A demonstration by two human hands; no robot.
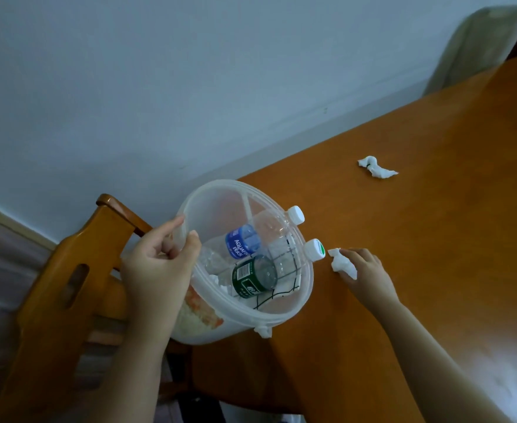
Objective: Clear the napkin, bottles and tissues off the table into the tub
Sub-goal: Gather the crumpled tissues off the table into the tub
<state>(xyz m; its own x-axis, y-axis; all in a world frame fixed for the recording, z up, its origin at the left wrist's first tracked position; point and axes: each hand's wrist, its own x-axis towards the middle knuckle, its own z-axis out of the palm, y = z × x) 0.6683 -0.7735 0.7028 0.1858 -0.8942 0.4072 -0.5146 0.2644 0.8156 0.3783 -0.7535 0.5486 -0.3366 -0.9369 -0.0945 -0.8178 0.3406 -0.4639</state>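
My left hand [159, 261] grips the rim of a translucent white tub [281, 312], held tilted at the table's left edge. Inside lie a clear bottle with a blue label [245, 239], a clear bottle with a green label [252, 277], both with white caps poking over the rim, and a white napkin with a black grid [284, 288]. My right hand [364, 270] rests on the orange wooden table [434, 239], fingers closed on a crumpled white tissue [341, 264] just right of the tub. A second crumpled tissue [374, 167] lies farther back on the table.
A wooden chair [68, 285] stands at the left, under and behind the tub. A pale wall runs along the table's far side. A chair draped in light cloth [477, 47] is at the far right corner.
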